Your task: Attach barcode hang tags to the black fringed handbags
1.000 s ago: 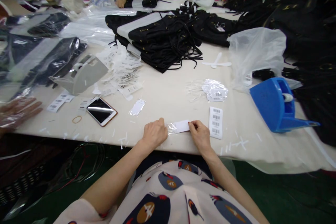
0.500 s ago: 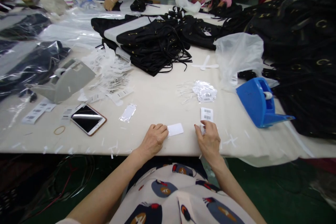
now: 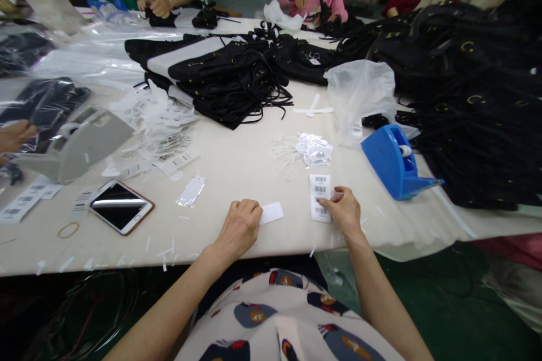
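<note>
My left hand [image 3: 239,227] rests curled at the table's near edge, its fingers pinching one end of a small white tag [image 3: 271,212]. My right hand [image 3: 345,210] lies a little to the right, fingertips pinched on the edge of a white strip of barcode stickers [image 3: 319,197] that lies flat on the table. A small heap of clear bagged tags [image 3: 314,150] sits just beyond the strip.
A blue tape dispenser [image 3: 392,161] stands at the right, a grey one [image 3: 76,144] at the left by a smartphone [image 3: 121,207] and loose white tags [image 3: 158,124]. Black garments [image 3: 228,76] and a plastic bag [image 3: 359,93] lie behind. Other people work at the far side.
My right hand let go of the white tag and moved right onto the barcode sticker strip. My left hand kept hold of the tag. The view shifted rightward.
</note>
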### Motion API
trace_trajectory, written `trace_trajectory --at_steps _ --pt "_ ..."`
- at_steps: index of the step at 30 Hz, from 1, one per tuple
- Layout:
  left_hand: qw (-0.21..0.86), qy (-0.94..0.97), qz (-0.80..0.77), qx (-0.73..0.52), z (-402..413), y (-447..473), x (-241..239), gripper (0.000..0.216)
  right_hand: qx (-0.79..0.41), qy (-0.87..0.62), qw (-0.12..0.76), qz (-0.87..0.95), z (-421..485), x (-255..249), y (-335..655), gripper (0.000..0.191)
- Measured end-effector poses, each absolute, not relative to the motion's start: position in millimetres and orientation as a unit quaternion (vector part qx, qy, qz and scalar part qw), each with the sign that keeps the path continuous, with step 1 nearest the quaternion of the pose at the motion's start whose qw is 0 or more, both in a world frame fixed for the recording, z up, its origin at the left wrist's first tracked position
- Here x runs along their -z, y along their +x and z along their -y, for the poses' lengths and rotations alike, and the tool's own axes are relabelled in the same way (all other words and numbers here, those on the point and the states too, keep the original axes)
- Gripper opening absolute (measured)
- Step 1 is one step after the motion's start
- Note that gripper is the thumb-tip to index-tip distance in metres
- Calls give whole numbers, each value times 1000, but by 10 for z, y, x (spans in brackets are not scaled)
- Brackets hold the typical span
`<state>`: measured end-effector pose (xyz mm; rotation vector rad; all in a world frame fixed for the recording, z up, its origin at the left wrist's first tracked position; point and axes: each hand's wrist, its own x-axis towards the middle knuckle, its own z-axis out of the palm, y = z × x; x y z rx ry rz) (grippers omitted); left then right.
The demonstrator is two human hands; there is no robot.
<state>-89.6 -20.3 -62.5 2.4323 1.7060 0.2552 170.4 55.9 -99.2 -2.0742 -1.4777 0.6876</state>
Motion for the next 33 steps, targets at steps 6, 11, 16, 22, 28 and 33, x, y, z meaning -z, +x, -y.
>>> trace_trajectory --at_steps 6,11,16,22,28,33 --pt "55 814 -564 -130 173 -846 611 20 -447 -689 351 450 -643 990 1880 39" --pt "54 814 -559 -150 146 -785 575 19 -469 -669 366 445 -667 988 1918 34" --pt "99 815 -542 -179 122 -644 545 19 -454 -657 356 485 -639 996 1975 26" --pt "284 722 -551 -308 18 -321 448 14 -348 -679 330 555 -439 648 1970 19" --pt "618 392 -524 -436 -116 16 390 23 -522 -561 338 547 -130 409 1565 29" --pt "700 256 -474 -469 -68 -11 372 21 -329 -582 386 635 -50 318 1470 29"
